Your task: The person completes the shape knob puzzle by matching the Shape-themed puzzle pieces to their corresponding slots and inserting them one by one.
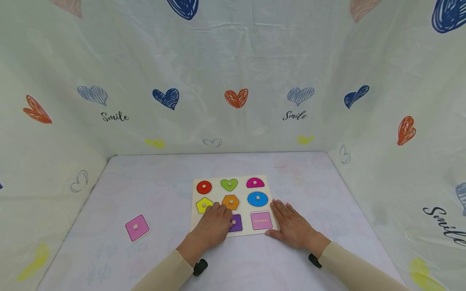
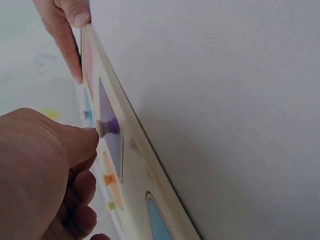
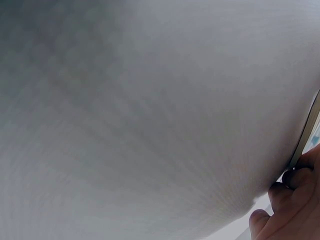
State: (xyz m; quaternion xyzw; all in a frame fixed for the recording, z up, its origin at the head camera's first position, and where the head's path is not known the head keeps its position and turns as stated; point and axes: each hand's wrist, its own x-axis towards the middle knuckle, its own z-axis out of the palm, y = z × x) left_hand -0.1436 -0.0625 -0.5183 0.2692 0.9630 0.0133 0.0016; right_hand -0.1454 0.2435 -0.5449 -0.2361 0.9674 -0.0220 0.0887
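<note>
A white puzzle board [image 1: 242, 178] lies on the table, with coloured knobbed shapes in it. My left hand [image 1: 214, 222] is over its lower part with bent fingers, hiding the lower left corner in the head view. In the left wrist view its foremost fingertip [image 2: 90, 135] meets or nearly meets the knob of the purple square [image 2: 111, 110]; whether the knob is pinched is unclear. My right hand [image 1: 291, 226] rests along the board's right edge, its fingers extended. Beside it is a pink recess [image 1: 261, 220] with small lettering.
A loose pink piece [image 1: 137, 228] with a knob lies on the table left of the board. The white-covered table [image 1: 309, 173] meets a hanging cloth [image 1: 233, 52] printed with hearts at the back and sides. A blue triangle [image 2: 159, 222] shows near the board's edge.
</note>
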